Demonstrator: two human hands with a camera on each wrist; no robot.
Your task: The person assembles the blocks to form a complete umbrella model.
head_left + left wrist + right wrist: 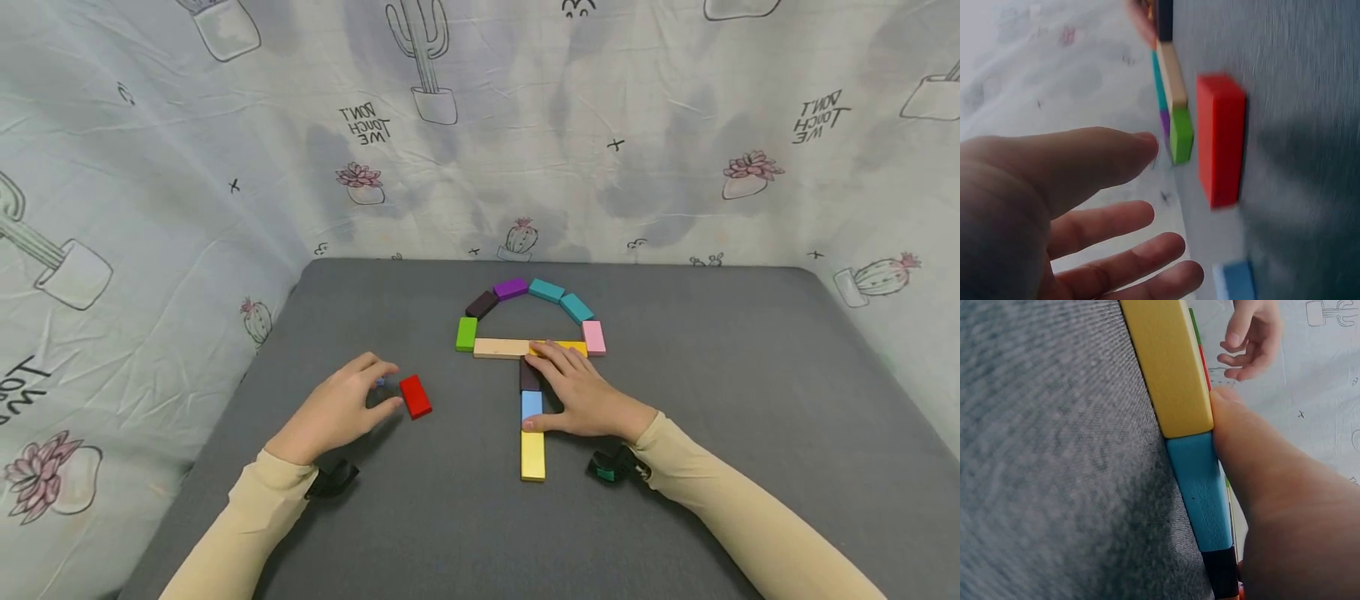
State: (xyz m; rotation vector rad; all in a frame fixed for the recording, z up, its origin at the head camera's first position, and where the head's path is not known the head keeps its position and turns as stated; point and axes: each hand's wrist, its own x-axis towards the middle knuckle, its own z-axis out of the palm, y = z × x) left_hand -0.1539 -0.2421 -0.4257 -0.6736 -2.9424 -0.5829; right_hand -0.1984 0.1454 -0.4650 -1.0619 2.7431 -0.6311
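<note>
My left hand (337, 408) hovers with thumb and fingers spread beside a red block (416, 397) and holds nothing. Partly behind its fingers lies a small blue block (380, 382), which shows better in the left wrist view. My right hand (585, 396) rests on a laid-out figure of flat blocks. Its thumb touches the light blue block (532, 403) where that meets a yellow block (532, 458). The fingertips lie on the orange-yellow block (581, 347) and near the dark brown block (529, 379), partly covering both.
Beyond the right hand, a beige block (501, 348) continues the crossbar. Above it curves an arch of green (467, 334), dark brown (482, 305), purple (512, 289), teal (547, 290) and pink (593, 338) blocks. Patterned cloth (480, 150) hangs behind the grey tabletop (697, 375).
</note>
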